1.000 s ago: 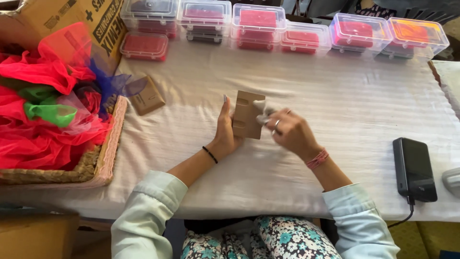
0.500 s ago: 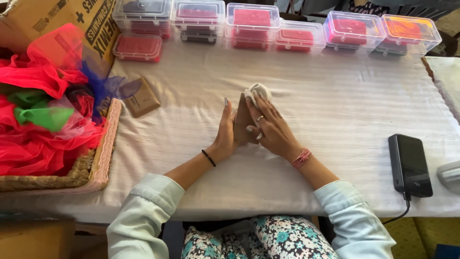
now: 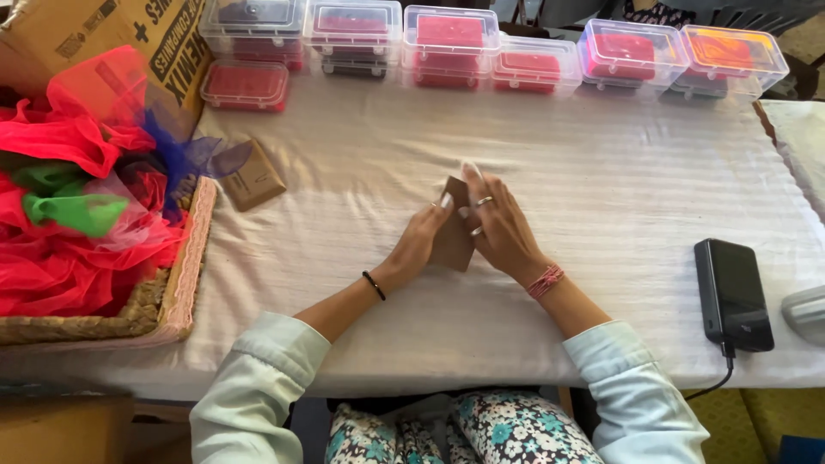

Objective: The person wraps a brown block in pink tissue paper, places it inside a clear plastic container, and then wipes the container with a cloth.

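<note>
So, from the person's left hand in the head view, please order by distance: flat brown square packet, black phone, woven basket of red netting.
1. Flat brown square packet, up-left of the left hand.
2. Woven basket of red netting, far left.
3. Black phone, far right.
</note>
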